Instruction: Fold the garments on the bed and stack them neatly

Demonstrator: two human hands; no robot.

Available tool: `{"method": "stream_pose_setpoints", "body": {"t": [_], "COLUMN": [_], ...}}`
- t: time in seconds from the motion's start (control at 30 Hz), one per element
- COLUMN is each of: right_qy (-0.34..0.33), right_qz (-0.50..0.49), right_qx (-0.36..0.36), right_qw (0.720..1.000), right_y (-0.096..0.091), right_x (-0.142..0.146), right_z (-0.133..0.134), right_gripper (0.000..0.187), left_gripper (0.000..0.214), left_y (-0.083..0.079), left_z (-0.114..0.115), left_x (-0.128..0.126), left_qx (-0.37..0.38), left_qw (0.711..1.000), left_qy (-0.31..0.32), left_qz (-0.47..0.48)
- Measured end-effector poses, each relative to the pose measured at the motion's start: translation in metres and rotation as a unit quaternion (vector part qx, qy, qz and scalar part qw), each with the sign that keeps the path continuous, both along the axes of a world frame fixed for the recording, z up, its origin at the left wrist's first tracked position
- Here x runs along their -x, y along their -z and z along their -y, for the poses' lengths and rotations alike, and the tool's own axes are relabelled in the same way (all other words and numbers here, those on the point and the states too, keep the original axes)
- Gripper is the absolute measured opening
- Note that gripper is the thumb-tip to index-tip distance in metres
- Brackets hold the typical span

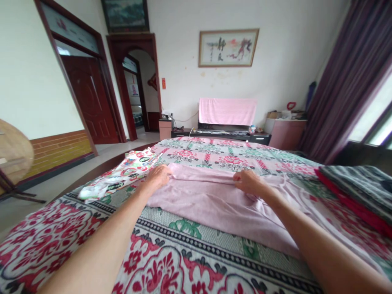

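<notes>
A pale pink garment [211, 200] lies spread on the patterned bedspread [171, 257]. Both my arms reach out over it. My left hand [158, 175] rests on the garment's far left edge, fingers curled and pinching a fold of the cloth. My right hand [248, 181] pinches the same far edge further right, fingers closed on the fabric. The cloth between the two hands is folded over into a ridge.
A colourful printed cloth [122, 173] lies crumpled to the left on the bed. Folded striped and red bedding [358, 192] is stacked at the right. Beyond the bed stand a low cabinet with a pink towel [227, 111], dark doors and curtains.
</notes>
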State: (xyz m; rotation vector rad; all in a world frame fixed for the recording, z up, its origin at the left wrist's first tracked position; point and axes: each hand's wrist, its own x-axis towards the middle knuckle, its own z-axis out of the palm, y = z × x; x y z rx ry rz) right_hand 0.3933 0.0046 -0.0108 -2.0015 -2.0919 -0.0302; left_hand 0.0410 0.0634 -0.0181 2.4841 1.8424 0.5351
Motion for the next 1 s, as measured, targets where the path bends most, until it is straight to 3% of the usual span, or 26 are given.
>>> {"method": "stream_pose_setpoints", "body": {"t": [0.13,0.33,0.5,0.63,0.83,1.0], "right_qy": [0.013,0.0,-0.053,-0.035,0.029,0.079], "right_qz": [0.022,0.009,-0.044,-0.058,-0.061,-0.087], "right_qx": [-0.023,-0.024,0.048,-0.014,-0.035,-0.021], "right_qw": [0.999,1.0,0.996,0.998,0.997,0.993], "right_y": [0.005,-0.009,-0.015,-0.016,-0.017,-0.013], "right_x": [0.002,-0.003,-0.005,-0.01,-0.047,-0.084], "right_z": [0.001,0.001,0.003,0.0,0.006,0.04], "right_gripper": [0.025,0.029,0.025,0.025,0.025,0.023], "left_gripper": [0.032,0.033,0.033,0.028,0.026,0.028], "left_y": [0.01,0.013,0.009,0.0,-0.001,-0.002], "left_z": [-0.009,-0.014,-0.009,-0.002,0.001,0.004], "left_x": [0.0,0.009,0.008,0.004,0.001,-0.002], "left_qx": [0.002,-0.036,-0.018,-0.043,0.005,-0.006], "left_qw": [0.999,0.999,0.999,0.997,0.996,0.994], "left_qy": [-0.001,-0.017,-0.024,-0.006,-0.008,0.014], "left_qz": [-0.044,-0.033,-0.043,-0.058,-0.088,-0.104]}}
